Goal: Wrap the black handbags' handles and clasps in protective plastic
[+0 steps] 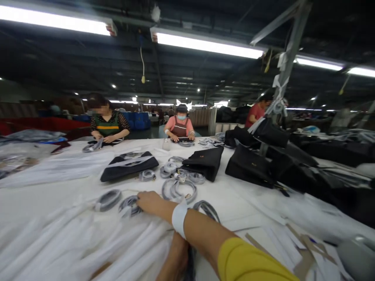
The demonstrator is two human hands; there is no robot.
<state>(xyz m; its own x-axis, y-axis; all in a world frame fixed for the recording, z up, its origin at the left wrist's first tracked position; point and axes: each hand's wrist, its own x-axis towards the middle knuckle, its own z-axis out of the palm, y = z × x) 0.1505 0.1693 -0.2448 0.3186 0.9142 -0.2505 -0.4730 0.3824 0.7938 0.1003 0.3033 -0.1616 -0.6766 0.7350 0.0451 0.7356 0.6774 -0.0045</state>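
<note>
My right hand point(149, 203) reaches forward and left across the white-covered table point(58, 195), at the end of a yellow sleeve and a white wristband. Its fingers look curled onto a grey coiled strap point(129, 205), though the picture is blurred there. More coiled straps lie close by: one to the left point(108, 200), a larger loop just beyond the hand point(179, 190) and one by my forearm point(208, 209). My left arm point(175, 257) shows at the bottom edge, and its hand is hidden under my right forearm.
Black bags lie ahead: a flat one point(129, 166), one at centre point(205, 160) and a pile at right point(263, 164). Long white paper strips point(58, 242) cover the near left. Across the table sit two people point(109, 125) point(180, 127); a third stands by a metal post point(288, 58).
</note>
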